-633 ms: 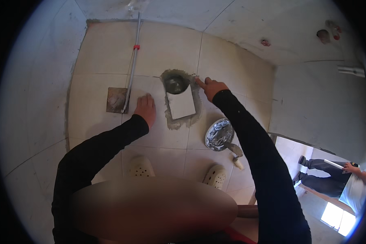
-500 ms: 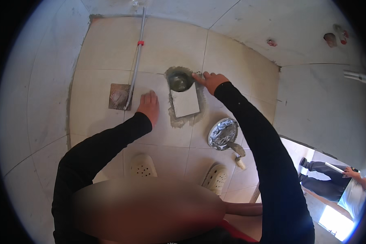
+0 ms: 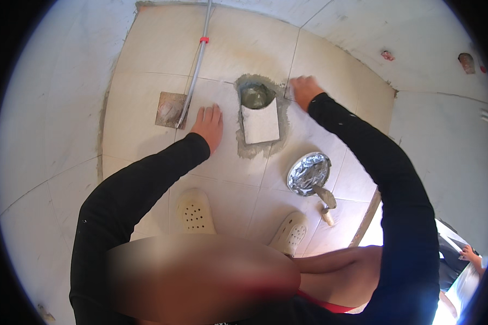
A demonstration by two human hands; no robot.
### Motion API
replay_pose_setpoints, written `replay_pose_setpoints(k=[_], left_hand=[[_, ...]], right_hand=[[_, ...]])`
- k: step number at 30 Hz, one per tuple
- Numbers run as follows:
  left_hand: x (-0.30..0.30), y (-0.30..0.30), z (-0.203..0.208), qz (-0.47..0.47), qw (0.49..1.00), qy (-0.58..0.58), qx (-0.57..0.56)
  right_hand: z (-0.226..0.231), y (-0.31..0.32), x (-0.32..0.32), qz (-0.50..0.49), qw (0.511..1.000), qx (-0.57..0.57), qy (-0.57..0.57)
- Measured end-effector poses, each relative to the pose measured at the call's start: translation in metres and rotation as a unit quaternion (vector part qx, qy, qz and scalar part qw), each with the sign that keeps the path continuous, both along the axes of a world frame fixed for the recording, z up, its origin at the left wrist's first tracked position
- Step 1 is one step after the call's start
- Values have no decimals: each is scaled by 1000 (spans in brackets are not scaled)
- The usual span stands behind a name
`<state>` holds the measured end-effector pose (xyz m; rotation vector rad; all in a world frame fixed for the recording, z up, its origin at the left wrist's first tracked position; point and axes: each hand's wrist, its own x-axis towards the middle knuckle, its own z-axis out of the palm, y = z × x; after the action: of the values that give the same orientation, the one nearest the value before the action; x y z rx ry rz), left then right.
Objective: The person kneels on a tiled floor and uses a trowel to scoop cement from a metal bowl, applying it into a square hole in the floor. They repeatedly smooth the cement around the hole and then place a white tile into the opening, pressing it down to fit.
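My left hand (image 3: 210, 127) rests on the floor with its fingers stretched out, holding nothing. To its right is a white cut tile piece (image 3: 261, 125) with a curved notch at its far end. Next to that notch lies a round, dark drain hole (image 3: 256, 96). Grey mortar (image 3: 250, 150) is smeared around both. My right hand (image 3: 305, 91) is just right of the hole, off the mortar; its fingers are curled and nothing shows in them. A round white tub (image 3: 309, 173) of grey paste stands nearer, with a trowel (image 3: 325, 197) leaning at its rim.
A metal pole (image 3: 199, 59) with a red clip runs over a brown square plate (image 3: 171, 111) at left. My clog-style shoes (image 3: 195, 211) stand on the tiled floor (image 3: 238, 49). Walls enclose the left, far and right sides. Another person (image 3: 463, 265) is at lower right.
My right hand has drawn back to the right from the hole's edge, and its outstretched index finger has curled in. My left hand stays on the floor. The view has shifted slightly.
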<state>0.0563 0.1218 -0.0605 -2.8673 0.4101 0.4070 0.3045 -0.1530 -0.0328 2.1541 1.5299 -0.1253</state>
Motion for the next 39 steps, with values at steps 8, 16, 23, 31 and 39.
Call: replay_pose_setpoints(k=[8, 16, 23, 31, 39], left_hand=[[10, -5, 10, 47, 993, 99, 44], [20, -44, 58, 101, 976, 36, -190], [57, -106, 54, 82, 976, 51, -194], [68, -111, 30, 88, 979, 12, -183], [92, -107, 18, 145, 981, 46, -119]], right_hand=[[106, -222, -49, -245, 933, 261, 30], [45, -388, -320, -619, 672, 381, 140], [10, -402, -432, -665, 625, 330, 242], [11, -377, -401, -563, 744, 299, 198], [-3, -353, -393, -549, 757, 287, 208]])
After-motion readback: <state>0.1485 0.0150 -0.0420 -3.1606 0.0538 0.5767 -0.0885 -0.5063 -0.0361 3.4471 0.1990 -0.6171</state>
